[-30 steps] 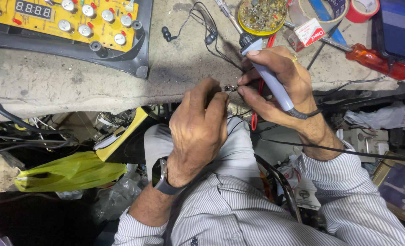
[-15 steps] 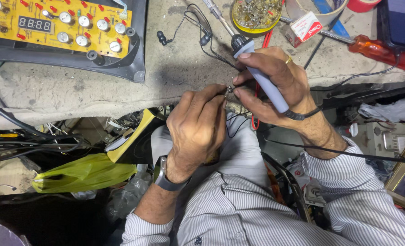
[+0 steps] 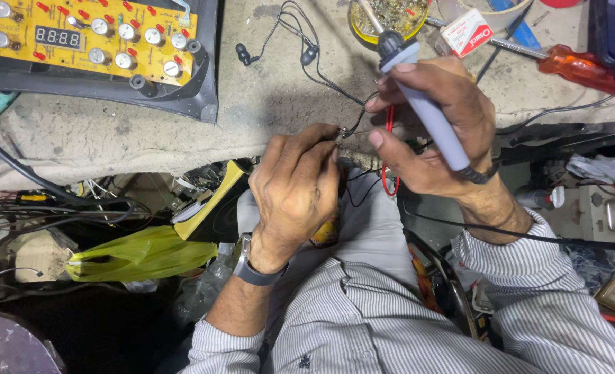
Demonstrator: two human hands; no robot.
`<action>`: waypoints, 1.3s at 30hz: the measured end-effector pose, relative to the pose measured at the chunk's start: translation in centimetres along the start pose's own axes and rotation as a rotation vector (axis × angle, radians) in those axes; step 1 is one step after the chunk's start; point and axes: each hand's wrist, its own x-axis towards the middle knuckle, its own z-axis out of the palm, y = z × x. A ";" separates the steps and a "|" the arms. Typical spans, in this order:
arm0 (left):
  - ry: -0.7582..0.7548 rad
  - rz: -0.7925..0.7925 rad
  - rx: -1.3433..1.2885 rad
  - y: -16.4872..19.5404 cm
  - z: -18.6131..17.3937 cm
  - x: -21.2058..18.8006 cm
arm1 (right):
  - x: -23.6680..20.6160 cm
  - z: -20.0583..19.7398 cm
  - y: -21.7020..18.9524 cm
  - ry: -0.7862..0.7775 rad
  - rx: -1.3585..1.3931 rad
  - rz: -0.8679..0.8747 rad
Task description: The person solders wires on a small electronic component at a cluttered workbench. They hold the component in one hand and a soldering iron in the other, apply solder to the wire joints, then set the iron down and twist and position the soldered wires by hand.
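A person seated at a rough, stained workbench [image 3: 113, 138] appears to be partway through a soldering job on thin wires. The left hand [image 3: 297, 190] is closed, its fingertips pinching a small metal wire end [image 3: 340, 131] at the bench's near edge. The right hand [image 3: 435, 128] is wrapped around a soldering iron [image 3: 425, 104] with a smooth grey handle, tip pointing far, away from the joint. A thin red wire [image 3: 389, 149] loops between the hands. The next move likely calls for turning the tip toward the pinched wire. Far left lies a yellow circuit board [image 3: 86, 34] with round buttons; far right, an orange-handled screwdriver [image 3: 577, 69].
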 end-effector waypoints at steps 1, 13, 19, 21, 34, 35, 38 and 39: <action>-0.004 0.003 -0.003 0.0 0.0 0.0 | -0.5 0.0 0.1 0.046 0.040 0.018; -0.014 -0.001 -0.010 0.2 0.3 0.2 | -5.9 -2.3 -0.2 0.472 0.462 0.272; -0.009 0.001 0.017 -0.1 0.5 0.1 | -6.6 -4.7 0.9 0.426 0.618 0.357; -0.010 0.002 0.013 -0.1 0.5 0.0 | -7.0 -5.4 0.7 0.394 0.622 0.388; 0.007 0.031 -0.036 -1.1 -1.2 -0.2 | -6.4 -5.4 1.8 0.250 0.567 0.294; 0.012 0.033 -0.043 -1.2 -1.3 -0.2 | -6.3 -5.2 1.8 0.249 0.563 0.293; 0.022 0.036 -0.047 -1.4 -1.6 -0.5 | -5.9 -4.9 1.6 0.241 0.556 0.297; 0.026 0.038 -0.050 -1.5 -1.6 -0.5 | -5.8 -4.8 1.6 0.238 0.558 0.294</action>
